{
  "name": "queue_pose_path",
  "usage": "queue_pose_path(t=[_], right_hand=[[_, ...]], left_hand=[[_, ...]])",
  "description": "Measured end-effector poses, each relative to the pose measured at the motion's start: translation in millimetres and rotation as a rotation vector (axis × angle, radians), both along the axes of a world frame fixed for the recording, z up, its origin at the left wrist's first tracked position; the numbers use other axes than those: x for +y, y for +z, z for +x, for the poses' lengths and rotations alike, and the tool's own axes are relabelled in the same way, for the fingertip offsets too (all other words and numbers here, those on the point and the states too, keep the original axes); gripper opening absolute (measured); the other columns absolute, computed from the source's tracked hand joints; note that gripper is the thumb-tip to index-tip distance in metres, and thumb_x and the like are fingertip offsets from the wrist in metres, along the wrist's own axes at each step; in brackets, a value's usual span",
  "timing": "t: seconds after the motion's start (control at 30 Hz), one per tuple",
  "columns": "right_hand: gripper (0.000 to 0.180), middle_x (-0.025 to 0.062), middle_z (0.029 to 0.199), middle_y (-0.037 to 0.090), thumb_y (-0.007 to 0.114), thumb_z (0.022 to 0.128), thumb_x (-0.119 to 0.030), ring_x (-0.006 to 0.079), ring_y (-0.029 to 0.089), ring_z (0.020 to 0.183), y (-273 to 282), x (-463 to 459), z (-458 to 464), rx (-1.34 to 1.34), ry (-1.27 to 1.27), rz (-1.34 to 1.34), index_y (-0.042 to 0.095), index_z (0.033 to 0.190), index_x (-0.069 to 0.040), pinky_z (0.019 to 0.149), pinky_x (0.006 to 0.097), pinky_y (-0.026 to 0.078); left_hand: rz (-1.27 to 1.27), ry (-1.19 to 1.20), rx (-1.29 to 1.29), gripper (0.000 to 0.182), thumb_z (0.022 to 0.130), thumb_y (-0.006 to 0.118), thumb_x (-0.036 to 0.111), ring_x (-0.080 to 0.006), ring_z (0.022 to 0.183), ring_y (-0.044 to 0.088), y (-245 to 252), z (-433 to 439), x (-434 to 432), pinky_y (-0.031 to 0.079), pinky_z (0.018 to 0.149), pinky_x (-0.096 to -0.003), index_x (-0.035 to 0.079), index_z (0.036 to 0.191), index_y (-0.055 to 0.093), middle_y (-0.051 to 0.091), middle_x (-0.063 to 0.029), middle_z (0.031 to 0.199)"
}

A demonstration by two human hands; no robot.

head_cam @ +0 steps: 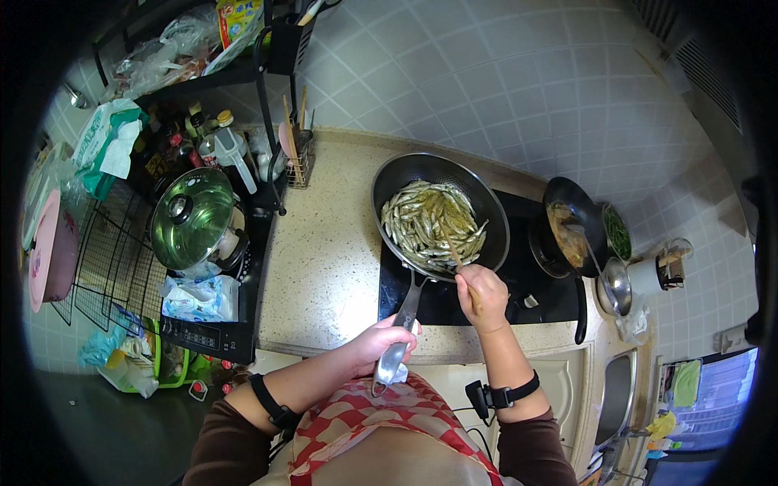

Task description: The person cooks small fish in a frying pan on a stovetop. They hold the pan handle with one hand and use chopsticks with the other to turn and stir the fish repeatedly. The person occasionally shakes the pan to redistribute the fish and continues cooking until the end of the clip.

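Many small silvery fish (419, 225) lie heaped in a deep frying pan (495, 209), with a yellowish-green layer over part of them. My left hand (386, 343) is closed round the pan's metal handle (408, 304); a bit of white material shows beside the grip. In my right hand (485, 297) is a pair of wooden chopsticks (451, 244), their tips down among the fish. The pan sits over the left part of a black glass cooktop (516, 231) and partly over the speckled counter (316, 243).
To the right, a dark wok (592, 228) holds brownish food and a metal spatula (592, 252); its handle points towards me. Behind it is a bowl of greens (617, 231), with a metal strainer (615, 288) nearer. On the left stand a glass-lidded pot (194, 219), a tissue pack (202, 297) and a black rack (267, 109).
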State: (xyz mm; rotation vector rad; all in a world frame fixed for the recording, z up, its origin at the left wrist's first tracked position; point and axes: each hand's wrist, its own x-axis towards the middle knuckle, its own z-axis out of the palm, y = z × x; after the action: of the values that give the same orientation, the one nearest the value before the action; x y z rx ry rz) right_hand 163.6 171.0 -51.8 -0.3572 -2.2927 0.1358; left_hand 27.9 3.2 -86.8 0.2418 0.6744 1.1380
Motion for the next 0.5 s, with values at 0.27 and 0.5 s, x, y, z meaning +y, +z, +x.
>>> queue_pose_path(t=[0.27,0.5], right_hand=[[0.012,0.0069,0.076,0.060,0.066,0.073,-0.010,0.0255,0.059,0.067,-6,0,-18,-0.054,0.075,-0.130,0.058,0.082,-0.008,0.059,0.0326,0.048],[0.011,0.0057,0.069,0.055,0.064,0.076,-0.017,0.0253,0.057,0.063,-14,4,-37,-0.168,0.040,-0.055,0.057,0.079,-0.010,0.056,0.0349,0.047]], left_hand=[[-0.015,-0.007,-0.008,0.024,0.078,0.048,0.006,-0.0155,0.057,0.046,-2,0,-1,0.039,0.053,-0.0261,0.003,0.102,0.046,0.048,-0.0063,0.070],[-0.030,-0.002,0.012,0.024,0.078,0.048,0.006,-0.0150,0.056,0.046,-5,1,-2,0.039,0.053,-0.0259,0.004,0.102,0.047,0.048,-0.0059,0.070]])
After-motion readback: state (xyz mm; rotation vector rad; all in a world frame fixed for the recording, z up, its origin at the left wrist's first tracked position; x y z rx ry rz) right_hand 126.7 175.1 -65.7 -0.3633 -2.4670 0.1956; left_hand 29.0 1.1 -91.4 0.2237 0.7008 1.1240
